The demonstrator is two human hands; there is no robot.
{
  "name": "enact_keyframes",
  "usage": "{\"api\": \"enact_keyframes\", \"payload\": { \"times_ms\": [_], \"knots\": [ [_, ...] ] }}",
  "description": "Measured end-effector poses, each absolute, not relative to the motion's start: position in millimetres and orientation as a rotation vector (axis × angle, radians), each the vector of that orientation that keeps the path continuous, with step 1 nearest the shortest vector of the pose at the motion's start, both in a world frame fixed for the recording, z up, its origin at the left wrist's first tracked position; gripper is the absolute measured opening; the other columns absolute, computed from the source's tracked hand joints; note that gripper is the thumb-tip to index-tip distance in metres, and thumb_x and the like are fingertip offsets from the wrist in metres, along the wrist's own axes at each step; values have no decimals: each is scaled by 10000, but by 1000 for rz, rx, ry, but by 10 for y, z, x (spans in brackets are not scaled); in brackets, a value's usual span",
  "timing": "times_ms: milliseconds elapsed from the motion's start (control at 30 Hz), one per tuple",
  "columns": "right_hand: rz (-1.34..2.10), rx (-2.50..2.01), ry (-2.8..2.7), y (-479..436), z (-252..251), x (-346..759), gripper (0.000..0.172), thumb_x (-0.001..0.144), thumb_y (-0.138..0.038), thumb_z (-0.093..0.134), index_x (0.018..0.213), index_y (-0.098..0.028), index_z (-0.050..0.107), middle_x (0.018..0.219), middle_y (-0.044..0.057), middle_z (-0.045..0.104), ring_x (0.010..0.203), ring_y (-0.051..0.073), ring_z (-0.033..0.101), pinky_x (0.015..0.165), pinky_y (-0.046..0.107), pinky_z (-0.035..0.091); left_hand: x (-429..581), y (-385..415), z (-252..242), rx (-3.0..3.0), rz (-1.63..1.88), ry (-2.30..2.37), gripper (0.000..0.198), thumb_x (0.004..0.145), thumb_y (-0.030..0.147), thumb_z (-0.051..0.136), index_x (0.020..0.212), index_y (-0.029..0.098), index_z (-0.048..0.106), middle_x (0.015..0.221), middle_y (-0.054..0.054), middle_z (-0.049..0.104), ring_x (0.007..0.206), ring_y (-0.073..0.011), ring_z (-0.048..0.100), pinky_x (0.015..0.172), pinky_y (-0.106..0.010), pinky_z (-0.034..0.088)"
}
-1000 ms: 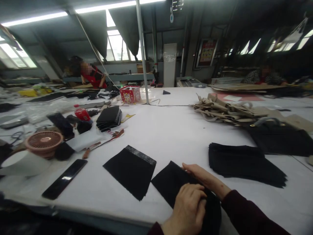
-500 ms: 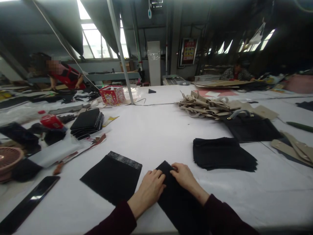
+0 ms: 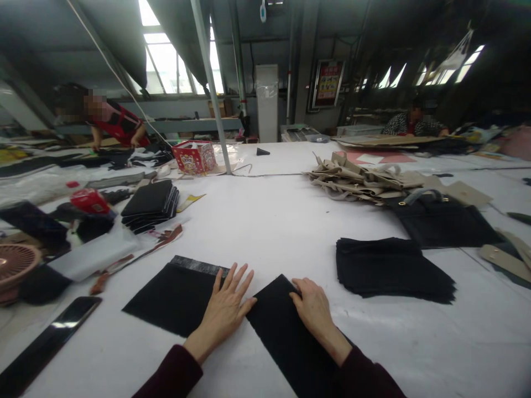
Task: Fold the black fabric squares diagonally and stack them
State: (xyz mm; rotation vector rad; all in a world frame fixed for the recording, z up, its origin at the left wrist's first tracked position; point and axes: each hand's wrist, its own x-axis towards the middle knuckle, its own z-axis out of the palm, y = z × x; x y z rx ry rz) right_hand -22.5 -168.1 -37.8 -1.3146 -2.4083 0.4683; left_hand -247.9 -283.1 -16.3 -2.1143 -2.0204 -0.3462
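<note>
Two pieces of black fabric lie in front of me. The left fabric piece (image 3: 166, 298) has a greyish, shiny strip along its far edge. My left hand (image 3: 227, 307) is open over its right side, fingers spread, thumb tip at the edge of the other piece. That right fabric piece (image 3: 286, 337) runs toward me under my right forearm. My right hand (image 3: 313, 309) rests at its far right edge, fingers curled and closed on the edge; the fingertips are partly hidden. Right of this hand lies a stack of black fabric pieces (image 3: 390, 268).
Left are a dark, glossy flat bar (image 3: 50, 342), a pink fan (image 3: 16, 271), a folded black stack (image 3: 150, 204) and a red box (image 3: 194, 157) beside a pole (image 3: 213, 88). Right are beige strips (image 3: 360, 182) and a black bag (image 3: 448, 221). Two people work farther back.
My left hand has moved left off the right fabric piece, and its fingers have spread over the left piece. My right hand stays at the fabric edge. The view has shifted slightly.
</note>
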Motion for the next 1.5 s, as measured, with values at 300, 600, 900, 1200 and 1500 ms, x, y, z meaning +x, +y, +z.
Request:
{"api": "enact_keyframes", "payload": {
  "times_ms": [300, 600, 900, 1200, 1500],
  "knots": [
    [439, -1222, -2397, -1695, -447, -330, 238, 909, -157, 509, 1074, -218, 669, 901, 50, 640, 897, 214, 587, 792, 323, 393, -1874, -2495, -141, -2467, -632, -1986, 241, 898, 128, 531, 1111, 213, 604, 1111, -47, 623, 1031, -202, 575, 906, -362, 480],
    [239, -1026, -2189, -1761, -690, -360, 325, 985, -163, 362, 1151, -173, 642, 867, 81, 614, 797, 187, 567, 749, 318, 429, -1880, -2360, -302, -2353, -668, -1971, 190, 926, 106, 462, 1002, 195, 611, 949, -48, 619, 894, -209, 561, 792, -364, 474],
    [694, -1196, -2220, -1646, -457, -302, 274, 935, -263, 448, 1008, -202, 705, 817, 62, 635, 763, 202, 591, 741, 326, 451, -1883, -2311, -400, -2322, -705, -1958, 193, 929, 98, 437, 915, 195, 603, 903, -50, 601, 847, -203, 552, 740, -354, 455],
    [1060, -1380, -1964, -1543, -361, -276, 228, 830, -347, 573, 936, -232, 739, 861, 56, 702, 782, 224, 626, 756, 340, 474, -1886, -2314, -444, -2305, -767, -1983, 199, 928, 97, 445, 985, 197, 608, 982, -59, 634, 905, -220, 569, 776, -384, 442],
    [334, -1184, -2149, -1796, -595, -359, 303, 976, -176, 384, 1003, -186, 685, 842, 76, 603, 790, 197, 553, 758, 334, 445, -1874, -2298, -434, -2271, -800, -1955, 249, 933, 94, 426, 1085, 195, 596, 953, -62, 645, 882, -209, 585, 772, -364, 454]
  ]
}}
